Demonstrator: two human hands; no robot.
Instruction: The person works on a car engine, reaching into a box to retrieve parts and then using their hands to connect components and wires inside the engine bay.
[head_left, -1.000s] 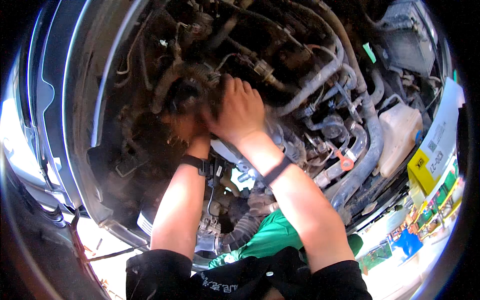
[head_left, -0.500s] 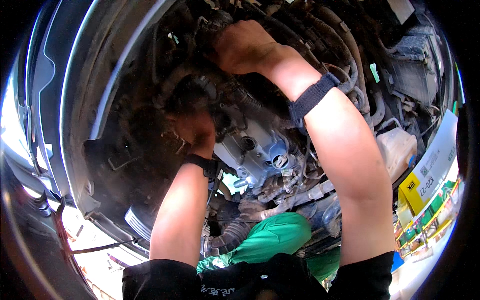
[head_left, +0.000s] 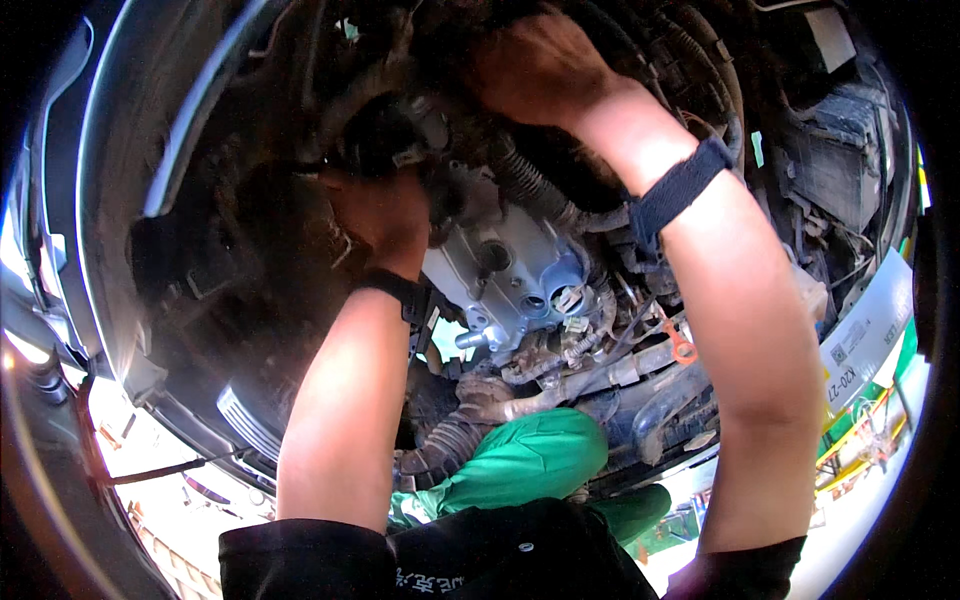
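Note:
Deep in a car's engine bay, my left hand [head_left: 385, 215] reaches into shadow beside the silver engine cover [head_left: 510, 230]. A dark round part [head_left: 425, 125] lies just beyond it. Its fingers are too dark to make out, as is anything in them. Farther away, my right hand [head_left: 545, 75] bends over dark parts at the top of the view, above a black corrugated hose [head_left: 525, 170]. The back of this hand and the picture's dark edge hide its fingers. Both wrists wear black bands.
A wide ribbed hose [head_left: 450, 445] runs beside a green-trousered knee [head_left: 545, 450] at the near side. An orange ring handle [head_left: 683, 345] stands left of my right forearm. A battery-like box [head_left: 830, 160] sits at right; dark body panels [head_left: 115, 200] curve along the left.
The view has shifted, and the engine cover appears higher. My right hand has moved to the right; my left stays by the cover. The orange ring handle has come into sight.

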